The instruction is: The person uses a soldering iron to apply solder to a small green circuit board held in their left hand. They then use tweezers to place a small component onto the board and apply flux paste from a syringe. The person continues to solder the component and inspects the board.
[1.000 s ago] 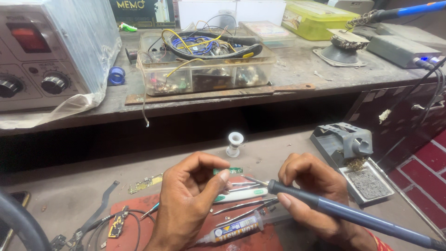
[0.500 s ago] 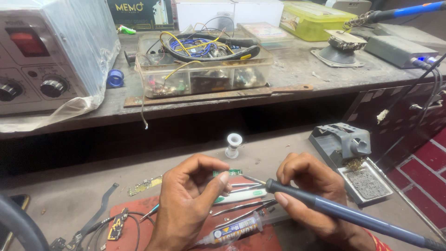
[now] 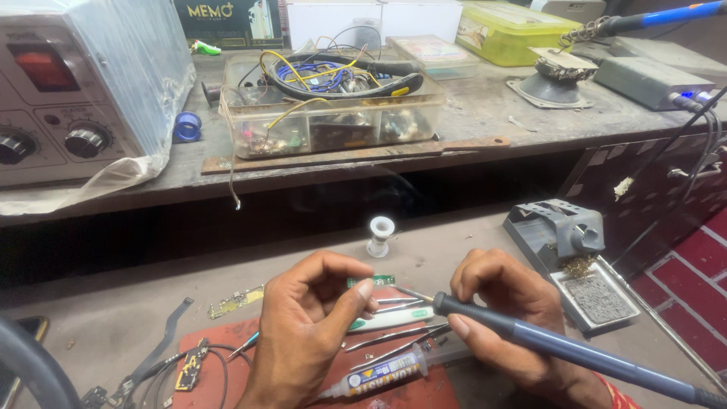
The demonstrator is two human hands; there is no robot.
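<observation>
— What is held by the right hand [image 3: 503, 314]?

— A soldering iron [image 3: 560, 350] with a dark grip and blue shaft is gripped like a pen, the fingers [image 3: 462, 327] closed around it. Its tip is aimed at a small green circuit board [image 3: 371, 281] near the left hand's fingertips.

— And the left hand [image 3: 307, 326]?

— Its thumb and forefinger are brought together in a pinch close to the small board; whether the board itself is held cannot be told.

— What is found under the hands?

— A red mat [image 3: 227, 356] is laid on the worktop [image 3: 98, 318], with tweezers [image 3: 394, 335], a white pen-like tool [image 3: 394, 319] and a syringe of paste [image 3: 375, 376] lying on it, just below the iron's tip.

— What else is close by?

— A small white spool [image 3: 380, 235] is set just beyond the board. A grey iron stand [image 3: 556, 229] with a cleaning sponge tray [image 3: 597, 299] is placed to the right, near the right hand. Loose flex cables [image 3: 155, 363] are scattered at the left.

— Farther back?

— On a raised shelf [image 3: 485, 121], a clear box of wires [image 3: 333, 102] is seen beside a grey power supply [image 3: 83, 83].
</observation>
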